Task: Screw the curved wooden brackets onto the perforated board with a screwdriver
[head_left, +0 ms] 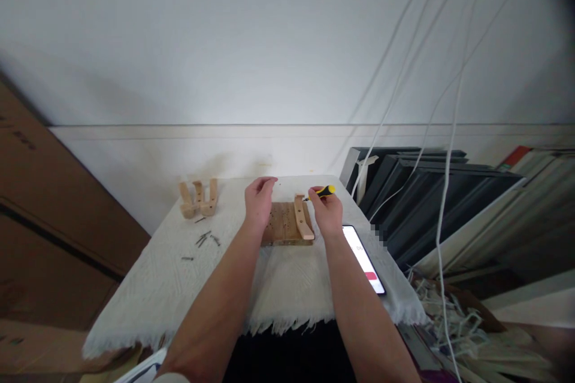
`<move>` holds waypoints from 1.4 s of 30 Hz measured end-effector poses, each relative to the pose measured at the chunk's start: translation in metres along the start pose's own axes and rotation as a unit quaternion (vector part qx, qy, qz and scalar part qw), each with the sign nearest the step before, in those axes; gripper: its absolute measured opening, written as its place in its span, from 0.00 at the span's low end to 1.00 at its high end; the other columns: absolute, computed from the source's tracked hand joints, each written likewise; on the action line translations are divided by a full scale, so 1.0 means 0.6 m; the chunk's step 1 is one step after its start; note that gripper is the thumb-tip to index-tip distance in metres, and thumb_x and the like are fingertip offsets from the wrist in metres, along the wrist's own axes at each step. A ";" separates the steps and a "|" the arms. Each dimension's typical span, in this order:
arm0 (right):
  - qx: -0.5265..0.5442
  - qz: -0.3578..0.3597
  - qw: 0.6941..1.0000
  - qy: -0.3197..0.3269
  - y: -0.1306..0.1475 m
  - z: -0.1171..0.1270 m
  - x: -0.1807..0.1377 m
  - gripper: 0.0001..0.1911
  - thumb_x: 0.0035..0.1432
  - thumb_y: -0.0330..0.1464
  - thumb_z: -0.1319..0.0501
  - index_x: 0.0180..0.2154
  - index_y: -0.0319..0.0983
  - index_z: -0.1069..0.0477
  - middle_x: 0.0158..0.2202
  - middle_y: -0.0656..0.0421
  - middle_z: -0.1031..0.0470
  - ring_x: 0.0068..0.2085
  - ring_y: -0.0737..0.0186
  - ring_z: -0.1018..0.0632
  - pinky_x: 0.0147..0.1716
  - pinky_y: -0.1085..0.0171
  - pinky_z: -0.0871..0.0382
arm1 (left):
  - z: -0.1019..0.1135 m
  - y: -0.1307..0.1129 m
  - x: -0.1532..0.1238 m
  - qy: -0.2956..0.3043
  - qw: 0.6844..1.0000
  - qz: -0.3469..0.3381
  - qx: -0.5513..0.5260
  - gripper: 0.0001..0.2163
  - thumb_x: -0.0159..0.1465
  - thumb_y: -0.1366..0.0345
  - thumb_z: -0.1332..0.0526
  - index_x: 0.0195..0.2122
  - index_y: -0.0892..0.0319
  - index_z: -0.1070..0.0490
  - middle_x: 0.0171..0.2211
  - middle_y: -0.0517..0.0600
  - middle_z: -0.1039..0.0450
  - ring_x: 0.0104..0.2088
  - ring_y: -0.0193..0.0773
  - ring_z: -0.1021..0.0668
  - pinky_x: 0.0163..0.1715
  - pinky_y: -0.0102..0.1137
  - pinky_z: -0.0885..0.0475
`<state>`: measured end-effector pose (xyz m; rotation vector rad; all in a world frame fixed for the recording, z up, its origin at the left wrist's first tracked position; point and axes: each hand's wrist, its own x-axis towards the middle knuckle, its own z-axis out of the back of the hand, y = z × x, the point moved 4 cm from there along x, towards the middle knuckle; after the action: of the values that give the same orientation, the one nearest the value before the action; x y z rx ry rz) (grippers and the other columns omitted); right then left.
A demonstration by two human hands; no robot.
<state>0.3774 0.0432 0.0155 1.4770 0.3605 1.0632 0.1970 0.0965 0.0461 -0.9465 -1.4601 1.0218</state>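
Observation:
A small wooden board (282,224) lies on the white cloth-covered table (188,293), with a curved wooden hook (302,218) resting along its right side. My right hand (327,210) is closed round a yellow-and-black screwdriver (322,192), whose tip points left toward the hook's upper end. My left hand (258,198) hovers over the board's left part, fingers bent and close together; whether it holds anything is hidden.
Two more wooden hooks (199,198) stand at the table's back left. Several dark screws (204,240) lie scattered near them. A phone (365,258) with a lit screen lies at the right edge. Dark panels (426,203) lean against the wall; white cables (444,191) hang down.

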 end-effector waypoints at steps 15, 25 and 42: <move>0.159 0.048 0.977 0.133 0.199 -0.138 -0.114 0.16 0.52 0.44 0.37 0.36 0.40 0.24 0.32 0.59 0.23 0.33 0.64 0.24 0.36 0.63 0.32 | 0.234 -0.125 -0.018 -0.068 0.994 -0.002 -0.089 0.22 0.63 0.47 0.47 0.22 0.59 0.33 0.15 0.39 0.58 0.13 0.25 0.52 0.13 0.24 0.54; 0.146 0.007 0.966 0.213 0.147 -0.325 -0.201 0.19 0.50 0.47 0.38 0.35 0.38 0.26 0.30 0.59 0.24 0.33 0.64 0.25 0.35 0.65 0.33 | 0.402 -0.028 -0.032 -0.019 0.981 0.023 0.194 0.07 0.56 0.65 0.41 0.31 0.61 0.24 0.20 0.44 0.32 0.22 0.30 0.33 0.24 0.25 0.38; 0.107 -0.007 0.979 0.175 0.066 -0.362 -0.216 0.22 0.53 0.50 0.42 0.35 0.37 0.28 0.29 0.59 0.25 0.30 0.65 0.26 0.33 0.65 0.34 | 0.365 0.117 -0.047 0.141 0.842 -0.018 0.521 0.10 0.60 0.64 0.41 0.37 0.59 0.21 0.36 0.53 0.23 0.37 0.39 0.25 0.39 0.30 0.32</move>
<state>0.1273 0.0722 -0.0303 1.4687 0.7532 1.3077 -0.0151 0.0699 -0.0432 -0.2315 -0.4894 1.3416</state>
